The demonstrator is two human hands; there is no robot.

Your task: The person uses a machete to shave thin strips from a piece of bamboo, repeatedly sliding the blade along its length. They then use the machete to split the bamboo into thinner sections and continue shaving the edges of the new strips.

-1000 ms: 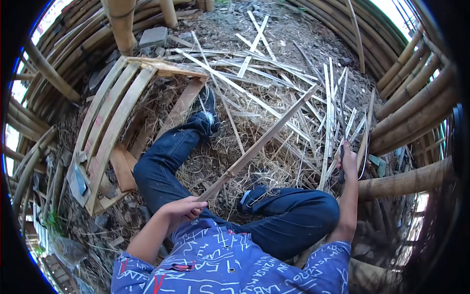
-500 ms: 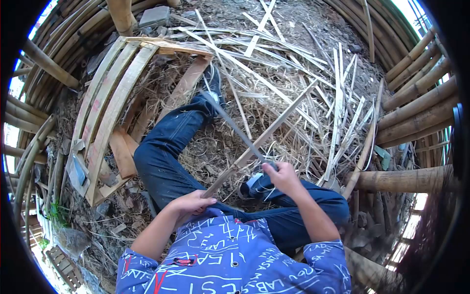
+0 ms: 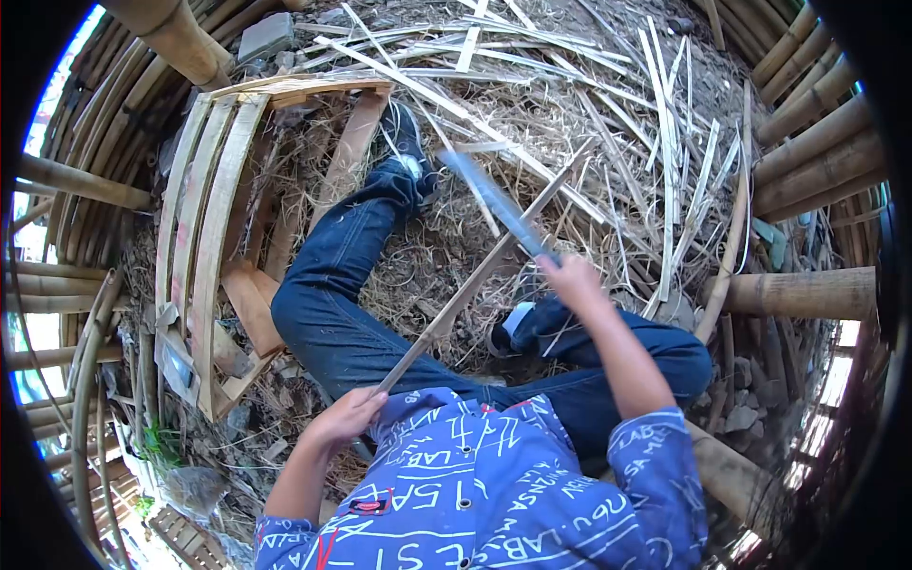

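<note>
My left hand (image 3: 351, 415) is closed around the near end of a long bamboo strip (image 3: 445, 319), close against the shirt at my waist. The strip slants away to the upper right over my legs. In my right hand (image 3: 574, 283) is the handle of a long knife (image 3: 496, 207), fingers wrapped round it. Its grey blade, smeared by motion, crosses the far half of the strip and points to the upper left. My jean-clad legs (image 3: 347, 247) are bent to either side, with fine shavings (image 3: 413, 275) on the ground between them.
A slatted wooden crate (image 3: 218, 199) lies by my leg on the left. Pale split strips (image 3: 665, 142) are strewn ahead and to the right. Thick bamboo poles (image 3: 807, 294) stand along both sides, and a grey block (image 3: 266, 38) rests at the back left.
My right hand has moved the knife outward along the strip, up and to the right. My left hand keeps its hold on the near end, and the whole view has shifted slightly.
</note>
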